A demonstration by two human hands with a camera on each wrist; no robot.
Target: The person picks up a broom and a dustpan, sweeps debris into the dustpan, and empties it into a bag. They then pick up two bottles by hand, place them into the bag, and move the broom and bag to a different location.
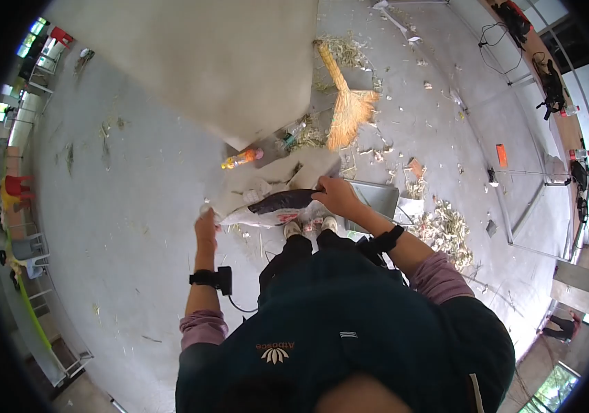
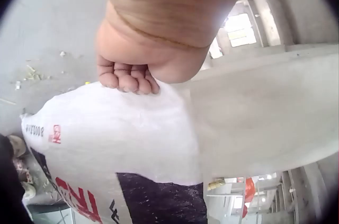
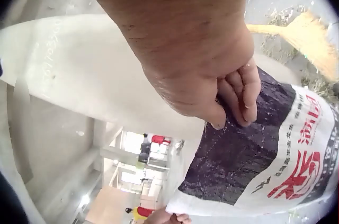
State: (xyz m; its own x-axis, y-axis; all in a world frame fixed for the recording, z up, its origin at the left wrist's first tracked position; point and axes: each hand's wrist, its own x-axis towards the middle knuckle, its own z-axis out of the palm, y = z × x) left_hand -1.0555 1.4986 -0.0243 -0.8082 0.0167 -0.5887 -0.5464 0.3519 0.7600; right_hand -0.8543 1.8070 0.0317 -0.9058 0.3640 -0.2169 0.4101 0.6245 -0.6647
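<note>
A white woven sack [image 1: 277, 205] with a dark purple panel and red print is held open in front of my feet. My left hand [image 1: 206, 224] grips its left rim; in the left wrist view the curled fingers [image 2: 127, 80] pinch the white fabric [image 2: 122, 139]. My right hand [image 1: 336, 195] grips the right rim; in the right wrist view its fingers [image 3: 241, 97] clamp the dark panel [image 3: 243, 155]. A straw broom [image 1: 348, 103] lies on the floor beyond the sack.
A large concrete column [image 1: 205, 62] rises just behind the sack. An orange bottle [image 1: 241, 159] lies at its base. A grey metal dustpan [image 1: 376, 199] sits by my right foot, with a pile of dry husks [image 1: 446, 230] to the right. Chairs [image 1: 16, 189] stand far left.
</note>
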